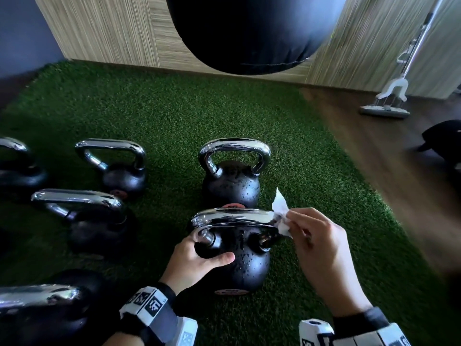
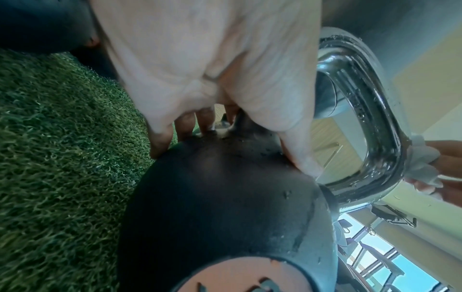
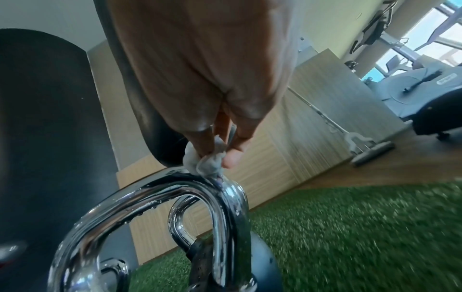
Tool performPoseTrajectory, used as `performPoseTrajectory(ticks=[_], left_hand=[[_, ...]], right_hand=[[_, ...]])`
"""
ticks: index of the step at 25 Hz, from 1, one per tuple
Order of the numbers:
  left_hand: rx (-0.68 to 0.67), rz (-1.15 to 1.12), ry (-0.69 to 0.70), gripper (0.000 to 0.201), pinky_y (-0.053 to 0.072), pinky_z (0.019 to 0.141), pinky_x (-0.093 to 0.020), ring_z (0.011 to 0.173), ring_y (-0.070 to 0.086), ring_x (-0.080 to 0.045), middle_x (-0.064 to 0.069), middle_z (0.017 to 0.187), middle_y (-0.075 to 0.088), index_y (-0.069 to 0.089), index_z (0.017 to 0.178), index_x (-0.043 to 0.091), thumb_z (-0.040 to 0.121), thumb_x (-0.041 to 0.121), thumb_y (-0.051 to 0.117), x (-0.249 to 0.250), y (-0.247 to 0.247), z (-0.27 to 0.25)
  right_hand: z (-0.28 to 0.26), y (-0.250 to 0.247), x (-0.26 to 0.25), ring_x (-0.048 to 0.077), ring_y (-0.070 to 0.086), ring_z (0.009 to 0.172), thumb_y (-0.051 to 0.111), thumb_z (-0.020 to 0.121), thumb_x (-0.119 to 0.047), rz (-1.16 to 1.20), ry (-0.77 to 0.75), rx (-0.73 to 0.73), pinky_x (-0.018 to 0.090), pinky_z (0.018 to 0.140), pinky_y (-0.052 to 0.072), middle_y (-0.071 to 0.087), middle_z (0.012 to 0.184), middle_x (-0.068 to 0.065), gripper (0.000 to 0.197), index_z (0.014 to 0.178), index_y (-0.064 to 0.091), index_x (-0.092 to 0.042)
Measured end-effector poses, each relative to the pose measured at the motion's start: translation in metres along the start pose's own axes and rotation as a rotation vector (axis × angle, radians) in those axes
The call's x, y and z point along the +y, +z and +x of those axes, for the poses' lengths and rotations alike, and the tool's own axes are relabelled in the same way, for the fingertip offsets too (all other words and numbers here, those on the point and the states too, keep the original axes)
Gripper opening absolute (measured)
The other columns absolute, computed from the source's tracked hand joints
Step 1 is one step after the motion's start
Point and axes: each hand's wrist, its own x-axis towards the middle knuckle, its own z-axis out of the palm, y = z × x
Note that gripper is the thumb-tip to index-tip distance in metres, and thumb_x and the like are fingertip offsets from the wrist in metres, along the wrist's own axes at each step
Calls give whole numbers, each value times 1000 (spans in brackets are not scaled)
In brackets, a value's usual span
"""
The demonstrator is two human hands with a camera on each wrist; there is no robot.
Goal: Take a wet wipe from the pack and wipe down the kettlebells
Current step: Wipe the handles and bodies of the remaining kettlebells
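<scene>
A black kettlebell (image 1: 247,263) with a chrome handle (image 1: 234,218) stands on green turf just in front of me, beaded with droplets. My left hand (image 1: 207,248) grips its body at the left handle base, thumb across the front; the left wrist view shows the fingers (image 2: 160,138) pressed on the black body (image 2: 225,197). My right hand (image 1: 290,219) pinches a crumpled white wet wipe (image 1: 280,216) against the handle's right corner. In the right wrist view the wipe (image 3: 205,162) sits on top of the handle's bend (image 3: 225,189). The wipe pack is out of view.
Several more kettlebells stand on the turf (image 1: 174,116): one right behind (image 1: 232,181), others to the left (image 1: 117,168) (image 1: 87,221) (image 1: 42,310). A black punching bag (image 1: 249,28) hangs overhead. A mop (image 1: 389,101) stands on the wood floor at right.
</scene>
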Motion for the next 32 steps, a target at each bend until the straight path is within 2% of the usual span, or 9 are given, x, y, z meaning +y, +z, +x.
performPoseTrajectory(ticks=[4, 8, 11, 14, 17, 20, 23, 27, 32], left_hand=[[12, 16, -12, 58, 44, 82, -3, 95, 65, 12, 34, 98, 70, 72, 94, 30, 49, 60, 92, -2, 0, 0], [50, 35, -43, 67, 47, 88, -14, 95, 64, 12, 35, 101, 68, 71, 94, 29, 44, 69, 90, -5, 2, 1], [49, 39, -52, 57, 48, 91, -18, 95, 64, 12, 35, 99, 68, 71, 92, 31, 49, 61, 93, -5, 2, 1], [70, 107, -99, 64, 48, 92, -19, 97, 64, 11, 28, 93, 72, 70, 94, 37, 43, 71, 89, 0, 1, 0], [62, 166, -109, 65, 45, 83, -7, 99, 60, 16, 33, 94, 69, 68, 97, 44, 43, 79, 82, 9, -3, -5], [-14, 423, -156, 70, 52, 85, -20, 101, 69, -3, 18, 100, 74, 70, 104, 36, 57, 88, 70, 26, -5, -15], [-51, 761, -226, 61, 54, 74, -29, 82, 70, -16, 3, 80, 74, 70, 80, 19, 76, 78, 61, 51, -17, -21], [-478, 249, -170, 30, 59, 74, -24, 79, 77, -12, 3, 84, 80, 78, 90, 17, 97, 43, 64, 74, -32, -26], [-443, -413, -100, 39, 60, 90, -31, 112, 72, -20, 8, 128, 72, 68, 129, 25, 91, 29, 59, 96, -20, -36]], right_hand=[[-4, 3, 7, 6, 69, 80, 72, 86, 5, -11, -9, -10, 19, 76, 54, 76, 97, -5, 16, 93, 78, -7], [-16, 7, 34, -9, 62, 67, 75, 88, -5, 128, 310, -104, 12, 62, 48, 75, 79, -10, 9, 89, 81, -11], [-20, 16, 49, 3, 53, 63, 75, 89, -10, 275, 424, -97, 35, 60, 48, 72, 66, -4, 6, 84, 78, -8], [-22, 30, 60, 10, 50, 70, 72, 90, -2, 586, 584, -173, 26, 61, 41, 66, 68, 1, 11, 79, 76, -2], [-27, 46, 62, 8, 51, 67, 73, 89, -3, 537, 586, -282, 26, 61, 40, 69, 67, 13, 11, 79, 78, -4], [-33, 44, 66, 3, 57, 61, 77, 88, -15, 458, 604, -313, 22, 58, 47, 71, 64, 0, 12, 77, 80, -12], [-32, 24, 61, 20, 74, 71, 79, 85, -20, 395, 604, -424, 40, 70, 62, 77, 72, 3, 10, 77, 80, -15], [-24, -7, 28, 7, 54, 57, 86, 79, -23, 363, 412, -565, 33, 62, 47, 59, 58, -8, 26, 66, 66, -12], [-13, -12, -15, 15, 65, 63, 96, 61, -24, 647, 432, -500, 41, 66, 56, 70, 69, 2, 33, 76, 66, -21]])
